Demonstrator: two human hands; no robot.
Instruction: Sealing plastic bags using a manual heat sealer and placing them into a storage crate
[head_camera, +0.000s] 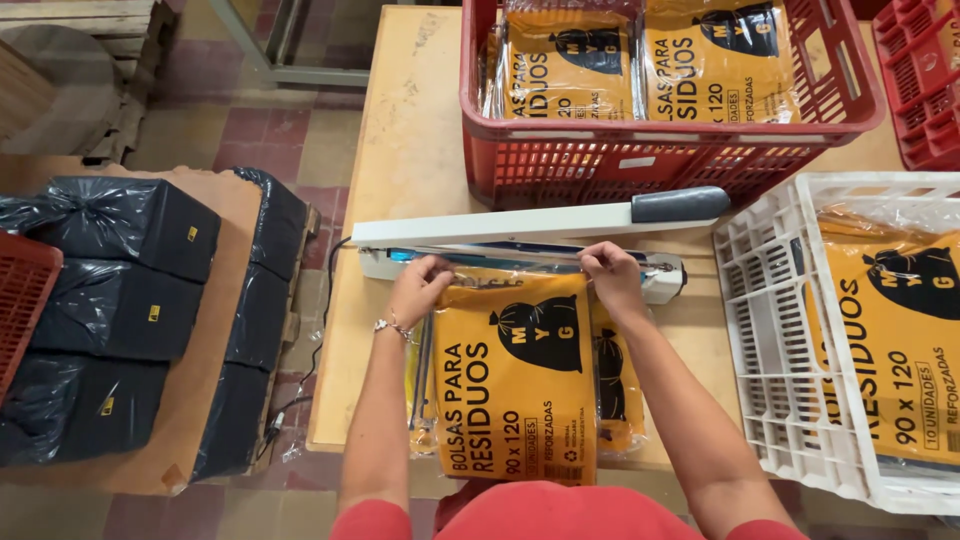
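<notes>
Orange and glossy, a flat pack of bags (517, 375) in clear film lies on the wooden table (415, 130) right in front of the person, its top edge pushed under the raised arm of a white heat sealer (520, 225). At ten o'clock from the pack, the left hand (420, 285) pinches the top left corner of the clear film with fingers closed on it; a thin bracelet sits on that wrist. At two o'clock from the pack, the right hand (612, 280) grips the top right corner the same way, fingertips curled onto the film just beside the sealer's base. A second orange pack (615, 385) peeks out from under the first on its three o'clock side. The sealer's arm has a grey handle (680, 204) at its three o'clock end. At twelve o'clock stands a red crate (665, 150) holding more orange packs. At three o'clock a white crate (775, 350) holds another. At nine o'clock, off the table, black wrapped bundles (115, 300) sit stacked on a board.
</notes>
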